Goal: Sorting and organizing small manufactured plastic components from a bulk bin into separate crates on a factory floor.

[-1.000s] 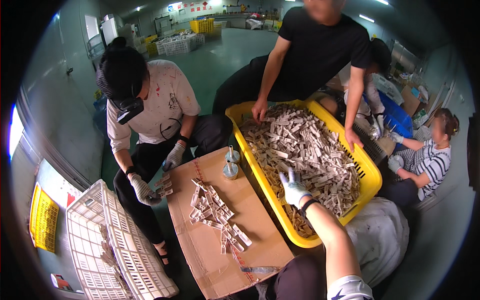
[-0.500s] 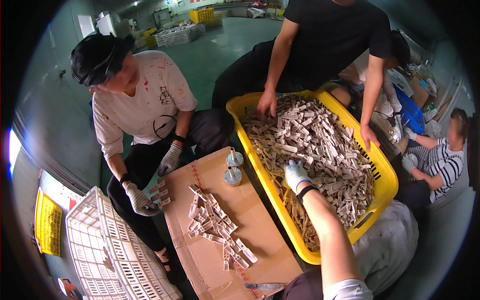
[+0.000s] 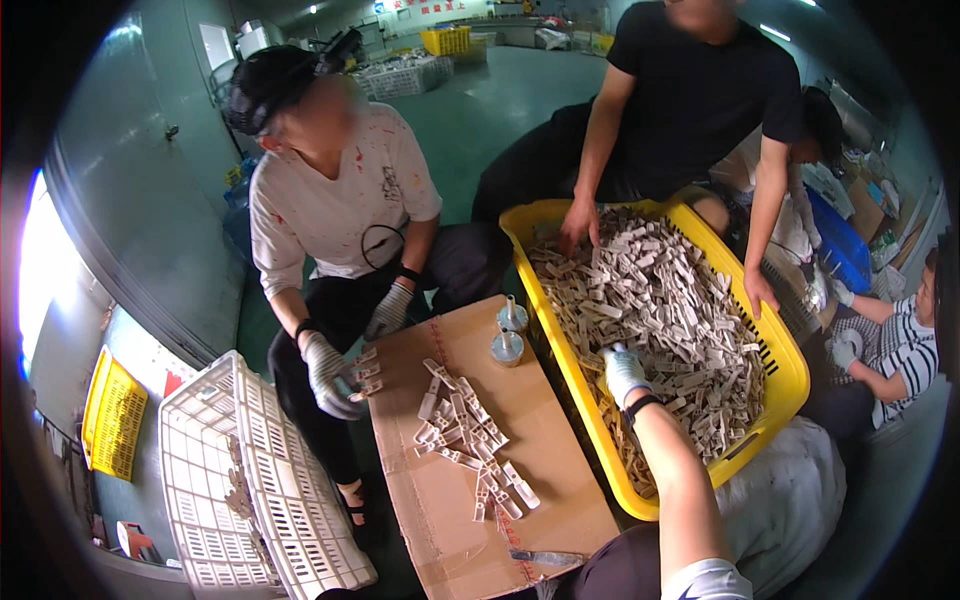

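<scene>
My right hand, in a white knitted glove with a dark wristband, reaches from the lower right into a yellow plastic basket. Its fingers are drawn together and bent down into a heap of small grey-beige plastic clip-like pieces; the fingertips and whatever they grip are hidden. My left hand is out of view. To the left of the basket lies a cardboard sheet, bearing a loose pile of similar pieces and two small metal pots with spouts.
A knife-like tool lies at the cardboard's near edge. Across from me, a co-worker's gloved hand is beside several pieces at the cardboard's left edge. Another person's bare hand touches the heap. White crates stand at lower left.
The whole view has shifted, so the scene sits further right. My right hand has moved slightly nearer within the basket, its fingers more bent. The pile on the cardboard looks the same.
</scene>
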The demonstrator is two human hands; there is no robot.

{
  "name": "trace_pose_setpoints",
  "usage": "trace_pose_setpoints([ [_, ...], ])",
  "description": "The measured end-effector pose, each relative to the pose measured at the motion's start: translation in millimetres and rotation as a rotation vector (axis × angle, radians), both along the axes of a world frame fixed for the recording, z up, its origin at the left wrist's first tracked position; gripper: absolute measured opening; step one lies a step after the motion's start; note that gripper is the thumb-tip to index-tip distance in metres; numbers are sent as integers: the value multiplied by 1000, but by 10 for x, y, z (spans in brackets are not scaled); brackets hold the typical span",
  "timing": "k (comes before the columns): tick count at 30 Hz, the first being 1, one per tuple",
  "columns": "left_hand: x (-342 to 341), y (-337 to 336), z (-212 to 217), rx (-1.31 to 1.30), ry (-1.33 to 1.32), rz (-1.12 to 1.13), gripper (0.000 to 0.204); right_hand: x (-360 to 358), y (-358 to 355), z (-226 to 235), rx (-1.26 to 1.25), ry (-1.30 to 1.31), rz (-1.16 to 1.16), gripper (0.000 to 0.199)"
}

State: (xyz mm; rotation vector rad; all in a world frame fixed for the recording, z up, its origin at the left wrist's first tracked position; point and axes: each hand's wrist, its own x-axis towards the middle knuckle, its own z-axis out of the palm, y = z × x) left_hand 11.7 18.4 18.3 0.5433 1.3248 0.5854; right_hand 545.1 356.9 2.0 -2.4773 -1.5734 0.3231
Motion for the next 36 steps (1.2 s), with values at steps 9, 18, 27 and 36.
trace_pose_setpoints([
  [9,-14,-105,49,67,-55,46,19,-177,-634,266,-33,-110,60,36],
  [18,-60,-181,-9,121,-187,126,19,-134,-879,1085,82,-72,-100,50],
  [27,-134,-225,-123,173,-208,141,20,-1010,-778,1901,218,850,-16,29],
  [36,-198,-209,-9,150,-170,-2,29,-2206,-441,1567,158,605,260,44],
])
